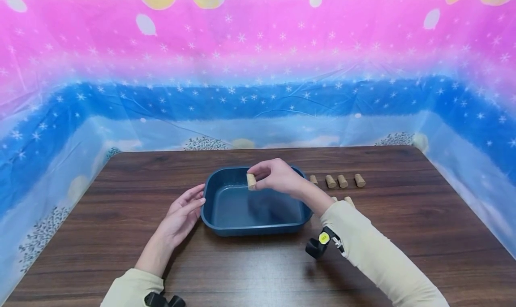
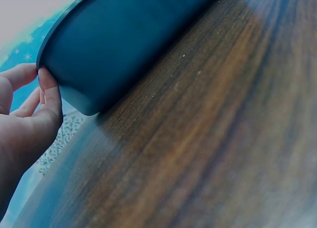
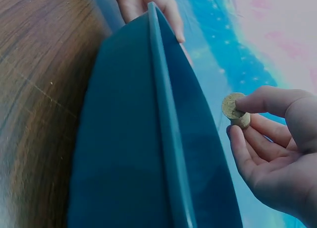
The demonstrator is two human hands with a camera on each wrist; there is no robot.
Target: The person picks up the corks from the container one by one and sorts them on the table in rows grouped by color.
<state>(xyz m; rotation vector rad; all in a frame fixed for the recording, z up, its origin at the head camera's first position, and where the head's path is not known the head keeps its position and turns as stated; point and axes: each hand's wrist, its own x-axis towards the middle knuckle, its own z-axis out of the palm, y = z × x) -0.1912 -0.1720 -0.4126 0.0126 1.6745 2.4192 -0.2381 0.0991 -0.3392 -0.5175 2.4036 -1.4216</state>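
A dark blue rectangular baking pan (image 1: 258, 230) with rounded corners stands on the table. My left hand (image 1: 183, 215) holds its left end, thumb and fingertips at the rim, as the left wrist view also shows. Above the inside of the pan, my right hand (image 1: 278, 177) pinches a cork stopper (image 1: 251, 182) between thumb and fingers. In the right wrist view the held cork (image 3: 237, 110) hangs beyond the near rim, the thumb on its round end face. No cork shows on the visible part of the pan's floor; the right hand and forearm cover some of it.
To the right of the pan, several cork stoppers (image 1: 342, 181) stand in a row on the brown wooden table (image 1: 403, 235). Two more corks (image 1: 349, 201) are partly hidden behind the right sleeve. A patterned pink and blue cloth (image 1: 258, 96) hangs around the table.
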